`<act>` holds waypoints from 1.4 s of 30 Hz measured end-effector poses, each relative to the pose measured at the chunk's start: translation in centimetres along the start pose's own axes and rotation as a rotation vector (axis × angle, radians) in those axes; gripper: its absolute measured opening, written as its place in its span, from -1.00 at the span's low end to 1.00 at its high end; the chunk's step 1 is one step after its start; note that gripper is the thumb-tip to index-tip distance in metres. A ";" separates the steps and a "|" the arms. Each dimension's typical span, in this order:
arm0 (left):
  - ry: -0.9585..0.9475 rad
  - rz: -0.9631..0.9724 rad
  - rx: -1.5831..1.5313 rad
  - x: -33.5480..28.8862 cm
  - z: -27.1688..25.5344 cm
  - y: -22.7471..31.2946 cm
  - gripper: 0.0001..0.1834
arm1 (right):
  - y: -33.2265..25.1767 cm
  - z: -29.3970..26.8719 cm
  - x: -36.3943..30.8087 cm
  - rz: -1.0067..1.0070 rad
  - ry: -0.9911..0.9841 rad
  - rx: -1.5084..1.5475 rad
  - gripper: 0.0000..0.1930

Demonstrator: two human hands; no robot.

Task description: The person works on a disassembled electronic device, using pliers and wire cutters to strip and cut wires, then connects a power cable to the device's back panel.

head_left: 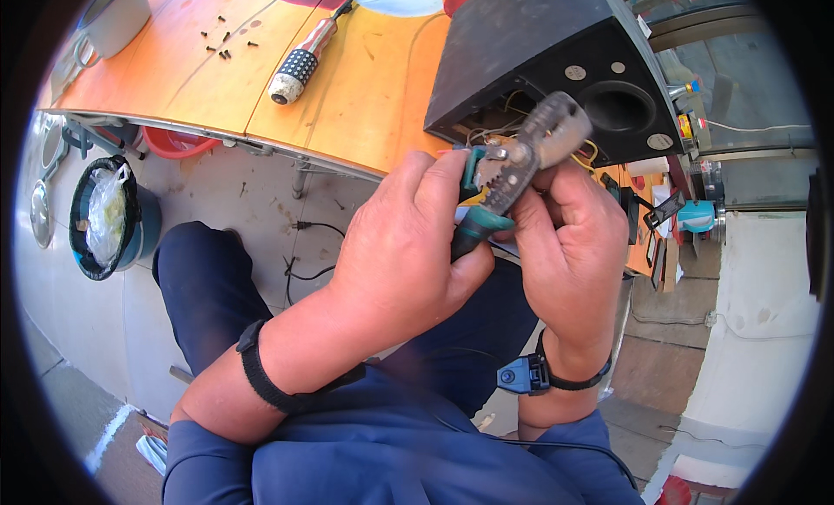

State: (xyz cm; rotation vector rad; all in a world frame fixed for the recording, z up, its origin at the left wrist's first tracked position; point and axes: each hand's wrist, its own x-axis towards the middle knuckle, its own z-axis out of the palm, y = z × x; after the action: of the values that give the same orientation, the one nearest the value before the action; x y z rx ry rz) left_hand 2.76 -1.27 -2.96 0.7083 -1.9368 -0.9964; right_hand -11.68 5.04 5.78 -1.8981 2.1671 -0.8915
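My left hand [395, 236] is closed around the green-and-black handles of wire-stripping pliers [519, 162]. Their metal head points up and to the right, in front of a black speaker box [530, 36]. Beside the pliers' jaws, my right hand [575, 231] has its thumb and fingers pinched together; what lies between them is hidden. A yellow wire [594, 154] shows just behind the right hand. More thin wires [495, 114] come out of the opening in the speaker box's near side.
On the orange table [208, 97] lie a screwdriver [300, 66] with a patterned handle and several small dark screws [223, 53]. A mug [117, 26] stands at the far left. Below are a lined bucket [146, 227], a red basin [178, 143] and a black plug cable [306, 225].
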 end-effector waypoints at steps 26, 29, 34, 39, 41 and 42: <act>-0.352 -0.572 -0.663 1.7 -4.3 2.0 -0.75 | -0.1 0.7 0.7 -0.103 0.211 0.036 -0.83; -0.373 -0.581 -0.625 1.9 -4.5 1.9 -0.75 | -0.2 0.7 0.8 -0.105 0.202 0.017 -0.82; -0.374 -0.561 -0.549 2.1 -4.7 1.8 -0.75 | -0.4 0.6 0.8 -0.083 0.188 0.046 -0.82; -0.404 -0.594 -0.655 2.3 -5.1 1.9 -0.72 | -0.4 0.5 0.8 -0.078 0.180 0.057 -0.82; -0.427 -0.632 -0.727 2.4 -5.3 1.7 -0.71 | -0.4 0.4 0.8 -0.065 0.161 0.050 -0.82; -0.432 -0.656 -0.775 2.4 -5.3 1.6 -0.70 | -0.4 0.3 0.8 -0.056 0.156 0.063 -0.82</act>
State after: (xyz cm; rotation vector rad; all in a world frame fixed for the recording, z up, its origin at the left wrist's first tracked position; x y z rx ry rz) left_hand 5.91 -4.24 1.21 0.6990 -1.4380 -2.2895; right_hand -11.32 4.19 5.95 -1.9279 2.1510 -1.1401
